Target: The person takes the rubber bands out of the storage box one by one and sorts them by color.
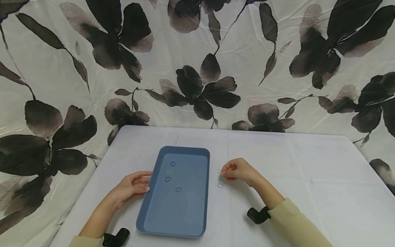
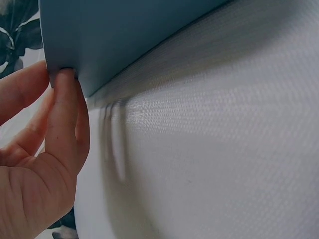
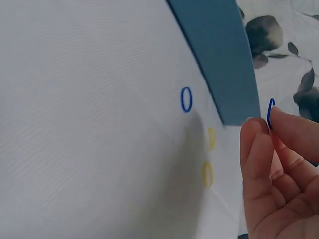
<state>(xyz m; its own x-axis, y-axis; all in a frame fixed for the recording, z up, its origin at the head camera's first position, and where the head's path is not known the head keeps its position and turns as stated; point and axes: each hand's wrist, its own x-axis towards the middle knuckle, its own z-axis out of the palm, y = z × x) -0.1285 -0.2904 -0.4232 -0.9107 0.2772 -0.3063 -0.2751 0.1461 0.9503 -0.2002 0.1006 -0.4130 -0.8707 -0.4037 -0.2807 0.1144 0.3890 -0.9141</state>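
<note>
My right hand pinches a small blue rubber band between thumb and fingertips, above the table just right of the blue tray. Below that hand, another blue band and two yellow bands, one slightly squashed and one oval, lie on the white cloth. Fingertips of my left hand touch the tray's left edge, the fingers mostly straight. Inside the tray are several thin bands, among them a dark blue one and a yellow one, spread apart.
White cloth covers the table. Behind it hangs a curtain with dark flowers. A black device is on the right wrist and another on the left.
</note>
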